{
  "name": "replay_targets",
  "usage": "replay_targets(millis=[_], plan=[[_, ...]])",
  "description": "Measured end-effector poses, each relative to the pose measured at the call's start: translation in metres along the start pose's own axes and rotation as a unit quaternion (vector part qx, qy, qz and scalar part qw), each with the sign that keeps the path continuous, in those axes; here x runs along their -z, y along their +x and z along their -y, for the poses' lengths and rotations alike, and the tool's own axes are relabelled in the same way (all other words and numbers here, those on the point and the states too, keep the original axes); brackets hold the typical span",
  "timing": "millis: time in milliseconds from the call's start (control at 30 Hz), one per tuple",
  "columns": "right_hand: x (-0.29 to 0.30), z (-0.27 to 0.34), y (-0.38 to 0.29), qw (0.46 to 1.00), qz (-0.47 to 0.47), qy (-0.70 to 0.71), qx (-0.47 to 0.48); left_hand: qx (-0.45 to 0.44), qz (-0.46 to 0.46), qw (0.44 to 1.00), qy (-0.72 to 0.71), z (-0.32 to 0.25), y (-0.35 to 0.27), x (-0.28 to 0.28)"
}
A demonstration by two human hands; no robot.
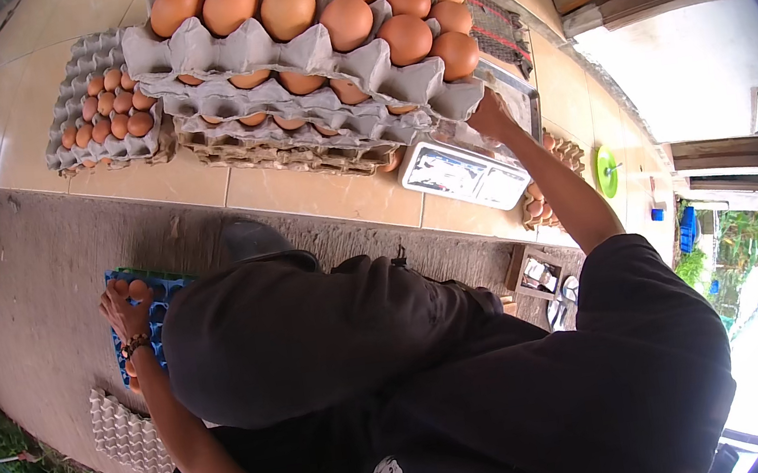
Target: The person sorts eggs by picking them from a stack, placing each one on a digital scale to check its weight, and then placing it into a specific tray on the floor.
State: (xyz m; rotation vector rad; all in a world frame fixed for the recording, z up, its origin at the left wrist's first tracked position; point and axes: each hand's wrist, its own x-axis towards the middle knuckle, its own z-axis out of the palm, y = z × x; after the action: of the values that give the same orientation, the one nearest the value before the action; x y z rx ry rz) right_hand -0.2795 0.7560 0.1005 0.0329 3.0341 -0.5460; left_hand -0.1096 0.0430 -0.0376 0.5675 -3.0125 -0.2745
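Note:
My left hand (pixel 125 314) reaches low beside my knee, its fingers curled around a brown egg (pixel 119 288) above a blue egg tray (pixel 158 316). Another brown egg (pixel 140 291) sits right by the fingers, and the wrist wears a beaded bracelet. At the near right corner of the top grey egg tray (pixel 218 51) is my right hand (pixel 494 115), touching or very close to it. The tray hides its fingertips. That tray holds many brown eggs (pixel 289 10) and rests on a stack of filled trays (pixel 306 120). Beneath the right forearm stands a digital scale (pixel 463 174).
A grey tray partly filled with eggs (pixel 110 107) stands left on the tiled ledge (pixel 316 198). More eggs in a carton (pixel 537 207) and a green plate (pixel 606 172) lie to the right. On the concrete floor are an empty pulp tray (pixel 129 434) and a wooden box (pixel 534 272).

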Motion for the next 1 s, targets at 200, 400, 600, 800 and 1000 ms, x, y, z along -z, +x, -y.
replay_targets(millis=[200, 400, 600, 800, 1000], plan=[[0.020, -0.024, 0.010, 0.997, 0.008, 0.066, -0.026, -0.011, 0.003, 1.000, -0.014, 0.010, 0.001, -0.005], [0.033, -0.093, -0.023, 0.999, -0.014, -0.044, -0.024, 0.002, 0.005, 1.000, -0.007, 0.007, 0.002, -0.009], [0.027, -0.065, -0.075, 0.982, 0.092, -0.166, -0.026, 0.003, 0.000, 1.000, 0.017, -0.020, 0.005, -0.002], [0.045, -0.045, -0.043, 0.989, -0.147, -0.011, 0.001, -0.002, -0.009, 0.996, 0.087, -0.008, -0.004, -0.007], [0.161, 0.113, 0.053, 0.939, -0.275, 0.206, 0.037, 0.018, -0.024, 0.995, 0.097, -0.022, -0.010, -0.006]])
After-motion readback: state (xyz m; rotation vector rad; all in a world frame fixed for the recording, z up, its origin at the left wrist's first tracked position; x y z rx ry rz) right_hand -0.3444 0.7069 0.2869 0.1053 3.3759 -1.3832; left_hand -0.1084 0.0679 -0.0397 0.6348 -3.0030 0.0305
